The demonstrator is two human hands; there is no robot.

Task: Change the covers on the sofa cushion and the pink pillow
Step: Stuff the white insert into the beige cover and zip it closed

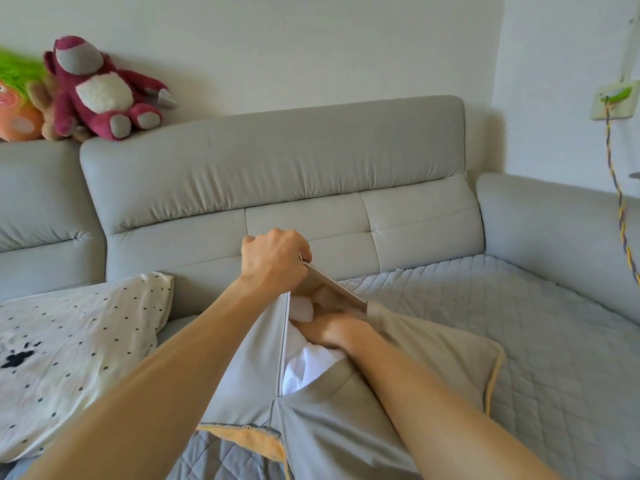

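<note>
Head view, looking down at a grey sofa [277,174]. The right hand [332,332] is pushed into the open zip slit of the grey cushion cover [329,427], so its fingertips are hidden by fabric and the white filling [304,362]; can't tell whether it's gripping the insert or just pressing on it. Both forearms run off the bottom edge, and the lower end of the cover is cut off too. The left hand [273,261] is a closed fist clamped on the top corner of the cover, pulling the opening taut and up.

The cover lies on the quilted seat pad [519,323], roughly centre, standing up a bit at the top. It's plain grey with yellow piping on the edges, and white stuffing bulges out of the slit.

Just to its left sits a white pillow with black dots [76,341], partly behind the left forearm. A dark pink plush bear [100,88] sits on the sofa back, top left, next to an orange toy with green hair [17,98], which is cut off by the frame.
</note>
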